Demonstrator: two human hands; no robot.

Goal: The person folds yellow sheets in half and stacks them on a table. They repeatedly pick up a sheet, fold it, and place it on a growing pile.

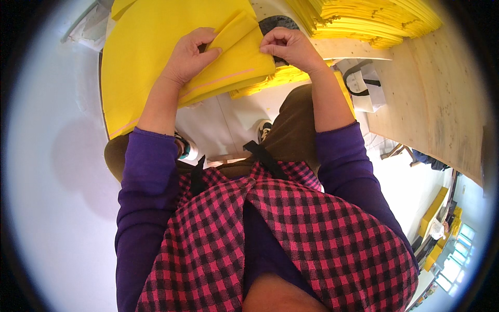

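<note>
A wide sheet of yellow cloth [150, 36] lies in front of me, with a thin pink line along its near edge. My left hand [192, 56] is closed on a folded-up flap [236, 32] of it, thumb toward me and fingertips partly hidden behind the fold. At the cloth's right edge my right hand [291, 48] is closed in a pinch, thumb against curled fingers. The cloth's edge meets those fingertips; how much of it lies between them is too small to see. The two hands are about a hand's width apart.
Thick stacks of folded yellow cloth [364, 21] lie on a wooden board [353, 49] at the far right. Something dark [278, 23] sits behind my right hand. A plywood panel [431, 99] stands to the right, near a white bag [370, 88] with black handles. My knees are below the cloth.
</note>
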